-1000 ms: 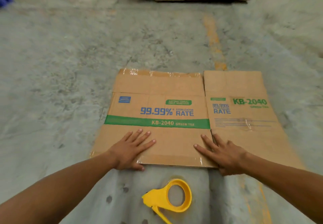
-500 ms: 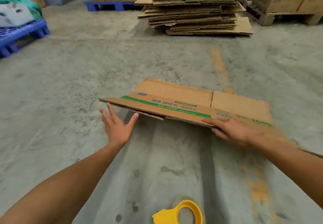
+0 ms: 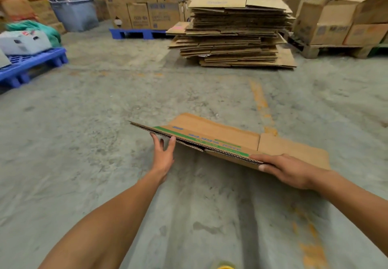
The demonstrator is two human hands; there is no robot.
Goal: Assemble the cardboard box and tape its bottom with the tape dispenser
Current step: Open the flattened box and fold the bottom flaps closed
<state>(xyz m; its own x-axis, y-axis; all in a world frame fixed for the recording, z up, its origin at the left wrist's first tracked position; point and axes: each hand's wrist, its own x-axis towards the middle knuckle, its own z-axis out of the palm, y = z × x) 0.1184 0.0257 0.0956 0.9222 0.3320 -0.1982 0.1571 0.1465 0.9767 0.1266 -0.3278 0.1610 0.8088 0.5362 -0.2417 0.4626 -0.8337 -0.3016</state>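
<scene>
The flattened cardboard box [image 3: 212, 130], brown with a green stripe and blue print, is lifted off the concrete floor, its near edge raised toward me. My right hand [image 3: 287, 170] grips that near edge at the right, fingers on top and thumb below. My left hand [image 3: 163, 153] reaches up to the near left part of the edge, its straight fingers and thumb touching the underside. Only a yellow sliver of the tape dispenser [image 3: 225, 267] shows at the bottom edge of the view.
A tall stack of flattened cartons [image 3: 233, 31] lies on the floor straight ahead. Blue pallets [image 3: 31, 65] with bundles stand at left, and boxes on a wooden pallet [image 3: 340, 20] at right. A worn yellow floor line [image 3: 260, 102] runs past the box.
The box has gone from flat on the floor to lifted by its near edge. My left hand came off its top and now touches it from below. The view tilted up.
</scene>
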